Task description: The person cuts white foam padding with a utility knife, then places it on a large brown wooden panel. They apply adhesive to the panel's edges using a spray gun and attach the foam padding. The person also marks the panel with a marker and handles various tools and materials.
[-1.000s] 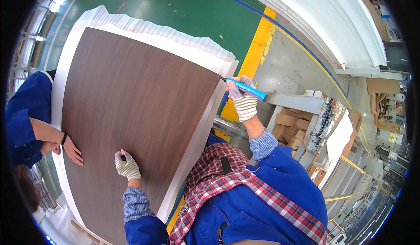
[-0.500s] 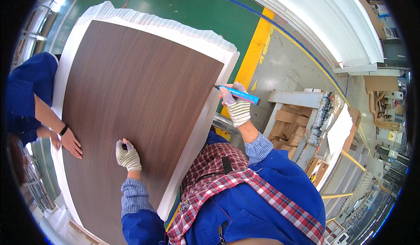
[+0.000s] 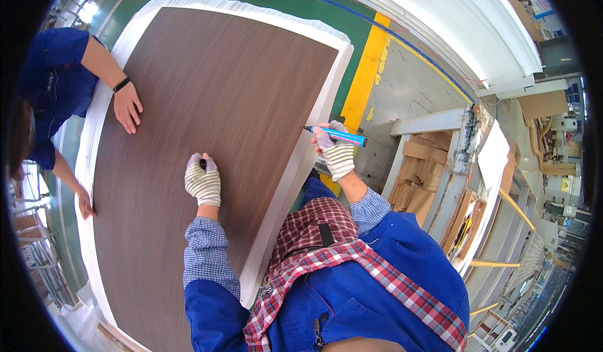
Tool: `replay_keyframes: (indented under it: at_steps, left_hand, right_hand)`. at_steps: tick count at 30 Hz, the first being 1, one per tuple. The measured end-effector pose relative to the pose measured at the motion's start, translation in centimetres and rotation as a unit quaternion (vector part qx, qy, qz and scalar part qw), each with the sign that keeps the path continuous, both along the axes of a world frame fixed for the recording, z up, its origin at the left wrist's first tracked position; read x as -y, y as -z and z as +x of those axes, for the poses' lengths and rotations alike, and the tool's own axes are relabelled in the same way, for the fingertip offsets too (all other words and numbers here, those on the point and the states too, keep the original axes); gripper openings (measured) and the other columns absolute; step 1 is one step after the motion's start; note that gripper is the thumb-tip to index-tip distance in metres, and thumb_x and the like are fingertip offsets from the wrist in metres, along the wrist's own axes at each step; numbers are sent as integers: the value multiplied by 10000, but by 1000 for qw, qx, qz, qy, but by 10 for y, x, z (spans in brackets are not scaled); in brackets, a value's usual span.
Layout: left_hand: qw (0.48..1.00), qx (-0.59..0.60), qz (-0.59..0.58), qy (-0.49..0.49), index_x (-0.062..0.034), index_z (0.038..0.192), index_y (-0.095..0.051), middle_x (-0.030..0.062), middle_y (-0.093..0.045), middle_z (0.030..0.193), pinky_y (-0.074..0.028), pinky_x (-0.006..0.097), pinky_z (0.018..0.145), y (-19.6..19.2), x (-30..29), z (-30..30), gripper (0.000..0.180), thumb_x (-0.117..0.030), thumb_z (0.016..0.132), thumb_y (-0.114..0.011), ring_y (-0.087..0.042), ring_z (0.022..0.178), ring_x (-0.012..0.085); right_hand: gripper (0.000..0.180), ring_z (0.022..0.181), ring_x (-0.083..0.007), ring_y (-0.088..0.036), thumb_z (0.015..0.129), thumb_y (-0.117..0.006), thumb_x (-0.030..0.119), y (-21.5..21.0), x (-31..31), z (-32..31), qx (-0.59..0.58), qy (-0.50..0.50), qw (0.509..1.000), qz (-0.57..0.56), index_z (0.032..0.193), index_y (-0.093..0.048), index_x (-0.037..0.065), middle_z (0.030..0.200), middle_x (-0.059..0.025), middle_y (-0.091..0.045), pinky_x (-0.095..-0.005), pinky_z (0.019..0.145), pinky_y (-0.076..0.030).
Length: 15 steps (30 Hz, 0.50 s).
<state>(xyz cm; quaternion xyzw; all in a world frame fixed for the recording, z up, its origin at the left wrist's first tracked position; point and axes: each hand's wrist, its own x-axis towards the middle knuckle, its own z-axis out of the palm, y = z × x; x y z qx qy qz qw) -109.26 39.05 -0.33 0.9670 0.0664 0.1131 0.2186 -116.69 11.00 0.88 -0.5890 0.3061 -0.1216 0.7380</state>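
Observation:
A large dark brown wood-grain panel (image 3: 251,88) lies flat on white foam sheeting (image 3: 336,79). My right hand (image 3: 338,153), in a striped fingerless glove, is closed around a blue marker (image 3: 347,137). Its black tip points left, at the panel's right edge; contact cannot be made out. Over the middle of the panel, my gloved left hand (image 3: 203,182) is closed on a small black cap (image 3: 203,163), mostly hidden by the fingers.
Across the panel, a co-worker in blue has one hand (image 3: 128,107) spread on its surface and the other hand (image 3: 84,202) at its left edge. A metal-framed crate of cardboard (image 3: 421,170) stands to my right. White stacked sheets (image 3: 440,32) are at the far right.
The panel and its sheeting appear further up and right in the picture. My left hand has shifted the same way. The co-worker's hand has moved farther up the panel. The marker stays near the edge.

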Motion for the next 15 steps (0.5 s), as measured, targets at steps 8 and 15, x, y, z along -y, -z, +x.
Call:
replay_keyframes:
  at_steps: [8,15]
  left_hand:
    - [995,13,34,95,-40,813,-608,138,-623,763,-482,398,609,8,-178,-165,161,-196,848,-596,-599,676,324]
    - [979,-37,197,-46,-15,794,-559,154,-588,753,-471,431,609,-24,-392,-380,188,-184,876,-553,-586,690,342]
  right_hand:
    - [203,492,-79,-536,831,-686,208,6,-90,-76,0,0,1000,31,904,-568,60,669,-46,-611,-213,455,-452]
    - [204,499,-85,-553,825,-691,183,4,-164,-135,-23,-9,999,31,928,-557,69,669,-52,-617,-220,466,-472]
